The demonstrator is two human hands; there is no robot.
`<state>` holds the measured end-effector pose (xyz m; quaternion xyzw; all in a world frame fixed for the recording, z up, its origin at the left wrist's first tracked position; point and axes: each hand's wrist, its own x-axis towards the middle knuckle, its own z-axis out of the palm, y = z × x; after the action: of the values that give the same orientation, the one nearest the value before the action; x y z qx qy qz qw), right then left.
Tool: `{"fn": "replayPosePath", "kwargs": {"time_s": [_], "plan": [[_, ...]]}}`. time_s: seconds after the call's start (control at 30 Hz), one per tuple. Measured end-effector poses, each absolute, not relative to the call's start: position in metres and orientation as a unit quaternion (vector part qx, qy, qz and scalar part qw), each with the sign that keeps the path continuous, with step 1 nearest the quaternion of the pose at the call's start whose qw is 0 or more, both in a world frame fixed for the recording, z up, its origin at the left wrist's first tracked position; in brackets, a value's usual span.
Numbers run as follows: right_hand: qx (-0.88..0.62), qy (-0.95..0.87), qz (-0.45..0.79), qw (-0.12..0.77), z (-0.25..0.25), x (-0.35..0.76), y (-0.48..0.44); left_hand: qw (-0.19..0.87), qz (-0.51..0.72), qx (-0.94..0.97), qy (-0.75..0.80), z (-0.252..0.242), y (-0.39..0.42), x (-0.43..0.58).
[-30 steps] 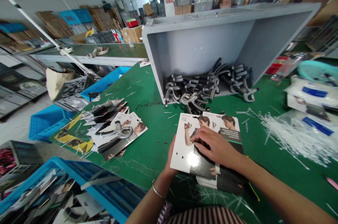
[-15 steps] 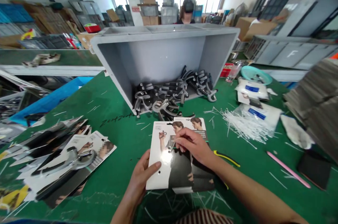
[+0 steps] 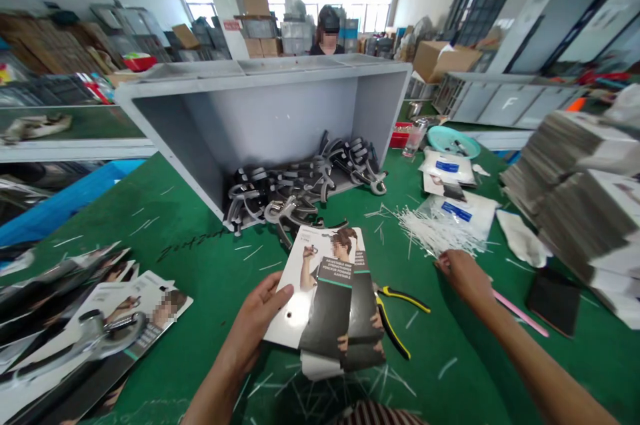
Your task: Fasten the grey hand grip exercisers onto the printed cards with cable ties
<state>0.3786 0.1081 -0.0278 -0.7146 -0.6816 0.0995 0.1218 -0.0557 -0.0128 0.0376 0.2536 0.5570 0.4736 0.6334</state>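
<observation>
My left hand (image 3: 260, 311) grips the left edge of a printed packaging card (image 3: 327, 305), thumb on its front. The card is white and dark grey, with a small hole at lower left, and overlaps more cards beneath it. Off to the right, my right hand (image 3: 463, 271) is pinched at the near edge of a pile of white cable ties (image 3: 435, 228), its fingertips on the ties. Yellow-and-black pliers (image 3: 400, 325) lie beside the cards, partly under them. Beyond the cards, several grey-and-black hand grips (image 3: 295, 185) spill out of a grey crate (image 3: 280, 105) tipped on its side.
At left, a hand grip (image 3: 110, 331) rests on a stack of cards (image 3: 150, 305). Bags with blue labels (image 3: 475, 211), a pink stick (image 3: 523, 315), a black flat object (image 3: 554, 301) and stacked cards (image 3: 575, 211) occupy the right. A person (image 3: 327, 35) is behind the crate.
My right hand has left the front of the card and moved right to the cable ties. The card stays in my left hand, now tilted. My view has turned right.
</observation>
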Motion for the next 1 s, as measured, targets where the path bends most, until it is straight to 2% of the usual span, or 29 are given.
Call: {"fn": "replayPosePath", "kwargs": {"time_s": [0.37, 0.53, 0.77, 0.83, 1.0], "plan": [[-0.721, -0.662, 0.182, 0.090, -0.028, 0.314, 0.170, 0.600, 0.490, 0.246, 0.583, 0.027, -0.052, -0.051], [-0.646, -0.676, 0.343, 0.090, -0.007, 0.316, 0.154, 0.558, 0.489, 0.267, 0.615, 0.037, -0.046, -0.096], [-0.490, -0.620, 0.594, 0.153, 0.015, 0.289, 0.106, 0.621, 0.417, 0.363, 0.556, 0.040, -0.023, -0.103], [-0.491, -0.603, 0.606, 0.165, 0.006, 0.281, 0.107, 0.628, 0.419, 0.370, 0.541, 0.035, -0.017, -0.093], [-0.546, -0.606, 0.548, 0.184, -0.013, 0.288, 0.121, 0.615, 0.456, 0.349, 0.540, 0.029, -0.018, -0.088]]}}
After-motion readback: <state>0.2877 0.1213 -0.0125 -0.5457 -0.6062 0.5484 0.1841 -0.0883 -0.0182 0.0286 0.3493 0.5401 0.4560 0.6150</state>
